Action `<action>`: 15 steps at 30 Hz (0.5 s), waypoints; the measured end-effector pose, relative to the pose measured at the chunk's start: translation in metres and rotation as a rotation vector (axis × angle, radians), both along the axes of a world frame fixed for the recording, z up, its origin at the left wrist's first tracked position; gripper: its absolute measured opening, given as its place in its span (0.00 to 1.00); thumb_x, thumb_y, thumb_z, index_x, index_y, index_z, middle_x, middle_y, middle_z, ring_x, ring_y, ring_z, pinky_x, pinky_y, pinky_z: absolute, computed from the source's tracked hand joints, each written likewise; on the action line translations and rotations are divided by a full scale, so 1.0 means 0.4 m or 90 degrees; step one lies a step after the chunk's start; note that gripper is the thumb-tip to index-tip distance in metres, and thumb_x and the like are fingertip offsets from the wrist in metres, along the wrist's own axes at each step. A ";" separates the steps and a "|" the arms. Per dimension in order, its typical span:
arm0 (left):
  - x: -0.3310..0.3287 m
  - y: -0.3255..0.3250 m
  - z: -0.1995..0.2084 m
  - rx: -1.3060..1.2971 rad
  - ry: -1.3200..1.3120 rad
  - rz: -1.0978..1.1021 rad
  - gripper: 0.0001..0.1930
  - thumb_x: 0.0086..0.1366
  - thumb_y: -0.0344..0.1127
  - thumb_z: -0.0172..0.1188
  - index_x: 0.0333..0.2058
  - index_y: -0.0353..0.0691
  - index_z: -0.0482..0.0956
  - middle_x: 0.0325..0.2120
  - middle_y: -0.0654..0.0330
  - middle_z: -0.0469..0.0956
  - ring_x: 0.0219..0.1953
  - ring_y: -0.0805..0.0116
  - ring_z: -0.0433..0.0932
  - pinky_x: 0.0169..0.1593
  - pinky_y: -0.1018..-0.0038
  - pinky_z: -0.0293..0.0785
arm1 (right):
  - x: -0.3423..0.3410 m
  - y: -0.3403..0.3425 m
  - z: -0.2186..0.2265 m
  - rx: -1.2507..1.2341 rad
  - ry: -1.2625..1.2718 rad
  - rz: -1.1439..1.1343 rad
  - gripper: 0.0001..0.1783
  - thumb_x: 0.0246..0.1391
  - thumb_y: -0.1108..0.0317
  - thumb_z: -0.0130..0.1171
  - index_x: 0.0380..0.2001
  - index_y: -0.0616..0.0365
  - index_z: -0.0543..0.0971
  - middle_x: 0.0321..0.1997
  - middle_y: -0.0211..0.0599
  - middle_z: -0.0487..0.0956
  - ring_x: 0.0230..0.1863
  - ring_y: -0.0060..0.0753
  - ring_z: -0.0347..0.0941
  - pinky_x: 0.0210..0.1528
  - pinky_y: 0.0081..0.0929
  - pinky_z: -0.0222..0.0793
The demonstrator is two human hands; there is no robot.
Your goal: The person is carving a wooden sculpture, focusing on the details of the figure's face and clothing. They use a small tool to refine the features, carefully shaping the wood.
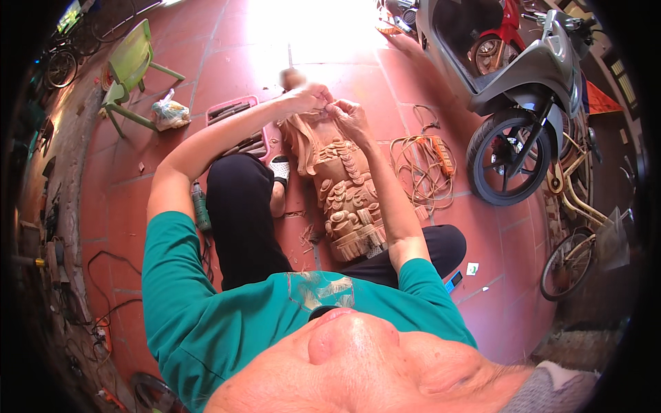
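Observation:
A carved wooden statue [345, 187] with deep relief lies on the floor in front of me, its wide end by my crossed leg. At its far end, my left hand [308, 98] is closed, fingers bent in. My right hand [350, 118] meets it there, thumb and fingertips pinched together over the wood. Whatever the fingers hold is too small or hidden to make out. Just beyond the left hand shows a blurred brown round shape [291, 79]. Left of the statue, a pink tray [212, 110] holds several dark, stick-like tools [237, 109].
A coiled cord with an orange power strip [441, 154] lies right of the statue. Beyond it stand a grey scooter [509, 148] and a bicycle [569, 265]. At left are a green chair [131, 58], a plastic bag [170, 112] and a green bottle [200, 208]. Wood chips [307, 237] lie nearby.

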State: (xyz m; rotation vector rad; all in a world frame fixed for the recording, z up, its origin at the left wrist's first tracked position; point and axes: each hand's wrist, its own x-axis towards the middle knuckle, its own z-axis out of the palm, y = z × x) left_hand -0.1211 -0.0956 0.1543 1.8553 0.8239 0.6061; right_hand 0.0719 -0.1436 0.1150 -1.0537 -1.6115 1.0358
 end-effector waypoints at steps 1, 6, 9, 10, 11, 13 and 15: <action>0.001 -0.008 0.015 -0.006 0.004 -0.009 0.09 0.66 0.30 0.58 0.43 0.34 0.78 0.31 0.64 0.81 0.34 0.76 0.78 0.36 0.77 0.75 | 0.003 -0.017 0.018 0.005 -0.025 -0.031 0.10 0.61 0.65 0.62 0.33 0.62 0.82 0.28 0.26 0.80 0.30 0.14 0.70 0.33 0.18 0.67; 0.056 -0.025 0.102 0.091 0.160 -0.047 0.09 0.65 0.33 0.56 0.38 0.35 0.79 0.27 0.63 0.80 0.28 0.76 0.76 0.33 0.78 0.73 | 0.053 -0.050 0.043 0.007 -0.010 -0.124 0.12 0.62 0.64 0.59 0.33 0.62 0.82 0.26 0.30 0.81 0.28 0.16 0.71 0.32 0.21 0.68; 0.091 -0.026 0.123 0.138 0.205 -0.081 0.08 0.63 0.32 0.55 0.33 0.33 0.79 0.22 0.61 0.79 0.25 0.75 0.76 0.29 0.76 0.72 | 0.068 -0.073 0.045 0.003 0.046 -0.118 0.13 0.62 0.62 0.60 0.30 0.63 0.81 0.24 0.28 0.79 0.26 0.16 0.69 0.29 0.19 0.65; 0.099 -0.027 0.120 0.129 0.203 -0.082 0.08 0.62 0.31 0.55 0.33 0.33 0.79 0.22 0.61 0.79 0.25 0.75 0.76 0.28 0.76 0.72 | 0.072 -0.087 0.045 0.000 0.067 -0.099 0.13 0.62 0.62 0.61 0.30 0.62 0.81 0.23 0.26 0.79 0.25 0.15 0.68 0.28 0.18 0.64; 0.112 -0.030 0.118 0.120 0.200 -0.084 0.07 0.62 0.31 0.55 0.33 0.32 0.79 0.22 0.60 0.79 0.25 0.75 0.76 0.28 0.76 0.72 | 0.079 -0.101 0.048 -0.003 0.087 -0.080 0.13 0.61 0.61 0.62 0.30 0.61 0.81 0.23 0.25 0.78 0.25 0.14 0.67 0.27 0.17 0.62; 0.133 -0.042 0.107 0.087 0.187 -0.099 0.08 0.61 0.30 0.56 0.34 0.32 0.79 0.24 0.60 0.80 0.25 0.74 0.76 0.28 0.75 0.73 | 0.097 -0.117 0.046 -0.037 0.066 -0.049 0.14 0.61 0.58 0.63 0.31 0.59 0.82 0.25 0.24 0.79 0.27 0.14 0.69 0.33 0.17 0.64; 0.160 -0.051 0.108 0.065 0.169 -0.111 0.08 0.60 0.30 0.57 0.35 0.31 0.79 0.26 0.59 0.81 0.26 0.74 0.77 0.29 0.76 0.74 | 0.132 -0.120 0.041 -0.050 0.058 -0.035 0.14 0.60 0.56 0.64 0.31 0.57 0.82 0.26 0.22 0.78 0.28 0.13 0.69 0.35 0.16 0.65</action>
